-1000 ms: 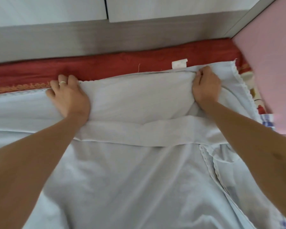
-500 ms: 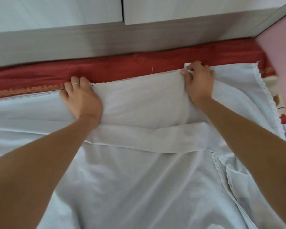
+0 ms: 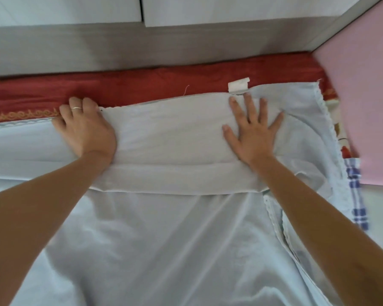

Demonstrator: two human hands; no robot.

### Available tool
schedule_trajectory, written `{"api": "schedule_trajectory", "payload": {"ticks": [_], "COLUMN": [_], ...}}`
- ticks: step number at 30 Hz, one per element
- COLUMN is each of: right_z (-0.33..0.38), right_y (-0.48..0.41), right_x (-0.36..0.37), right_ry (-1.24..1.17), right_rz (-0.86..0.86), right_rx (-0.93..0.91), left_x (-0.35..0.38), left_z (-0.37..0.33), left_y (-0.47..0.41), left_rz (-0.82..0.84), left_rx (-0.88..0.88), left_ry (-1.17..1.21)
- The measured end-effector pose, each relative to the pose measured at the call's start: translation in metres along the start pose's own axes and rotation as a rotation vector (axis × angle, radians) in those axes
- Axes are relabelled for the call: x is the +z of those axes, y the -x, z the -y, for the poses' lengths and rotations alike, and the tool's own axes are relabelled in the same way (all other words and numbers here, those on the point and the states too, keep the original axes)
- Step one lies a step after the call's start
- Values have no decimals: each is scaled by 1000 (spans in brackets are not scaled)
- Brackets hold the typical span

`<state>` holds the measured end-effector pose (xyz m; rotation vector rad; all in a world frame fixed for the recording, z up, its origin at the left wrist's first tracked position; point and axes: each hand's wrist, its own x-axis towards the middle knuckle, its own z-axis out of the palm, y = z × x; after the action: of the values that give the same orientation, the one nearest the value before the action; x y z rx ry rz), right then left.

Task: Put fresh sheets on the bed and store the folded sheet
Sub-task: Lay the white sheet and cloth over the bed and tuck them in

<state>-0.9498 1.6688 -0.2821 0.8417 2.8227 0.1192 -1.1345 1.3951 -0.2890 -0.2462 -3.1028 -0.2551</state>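
A pale blue cotton sheet (image 3: pixel 164 250) covers most of the view, spread over the bed with soft creases running toward the near edge. Its far end is doubled back into a flat folded band (image 3: pixel 168 138) lying across the width between the two hands. Beyond that band runs a strip of dark red bed covering with a gold embroidered border (image 3: pixel 142 85), butted against a grey wood-grain panel (image 3: pixel 142 47) with white cabinet doors (image 3: pixel 64 7) above it. A flat pink panel (image 3: pixel 363 85) closes off the right side. Both bare forearms reach forward from the bottom corners, angled inward and nearly straight. The left hand (image 3: pixel 85 129) sits knuckles-up at the left end of the band, where the sheet meets the red covering. Its fingers are curled down over the far edge of the fold and grip the cloth there, with the fingertips hidden. The right hand (image 3: pixel 252 133) lies palm-down on the right end of the band, fingers straight and fanned wide, pressing the cloth flat without holding it. A scalloped lace trim (image 3: pixel 325 120) edges the sheet to the right of that hand, and a blue-and-white checked cloth (image 3: pixel 356 195) shows just past it. A small white fabric label (image 3: pixel 238 83) lies on the red covering just beyond the right fingertips, and a thin silver ring (image 3: pixel 76 108) circles one left finger.
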Motion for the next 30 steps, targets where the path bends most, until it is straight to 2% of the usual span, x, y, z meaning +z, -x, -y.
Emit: {"api": "schedule_trajectory", "payload": {"ticks": [4,7,9,11,13,15,17,18,19,20,22,23,25,27,28,30], "right_z": [13,17,29,49,62,70,43,18,-16,-56,-123,-146,-156,-130,-115,-87], "right_y": [-7,-11,-8,5,49,104,168,192,214,243,284,299,311,309,309,320], "right_x": [-8,-14,-25,-38,-48,-48,-39,-28,-16,-8,-3,-6,-12,-27,-34,-42], "right_ry": [-9,20,-41,-171,-258,-295,-255,-178,-139,-137,-106,-85,-96,-237,-294,-319], "right_rz": [66,176,228,243,158,-7,15,42,110,175,392,470,428,201,140,185], "right_rx": [43,85,198,310,337,154,-83,-146,-113,16,291,370,360,435,478,383], "left_x": [0,-2,-17,-43,-71,-85,-86,-82,-77,-76,-75,-76,-79,-81,-82,-85], "left_z": [1,3,-3,-13,-24,-21,-18,-17,-16,-16,-16,-17,-22,-27,-30,-32], "left_y": [0,2,8,26,80,148,216,241,261,279,292,293,283,273,268,263], "left_rz": [20,42,74,111,164,249,511,681,819,915,961,974,1032,1113,1151,1190], "left_rx": [1,3,-37,-170,-37,253,576,663,711,759,789,789,774,774,766,782], "left_ry": [-5,24,181,476,640,529,210,21,-146,-263,-321,-327,-327,-320,-318,-342]}}
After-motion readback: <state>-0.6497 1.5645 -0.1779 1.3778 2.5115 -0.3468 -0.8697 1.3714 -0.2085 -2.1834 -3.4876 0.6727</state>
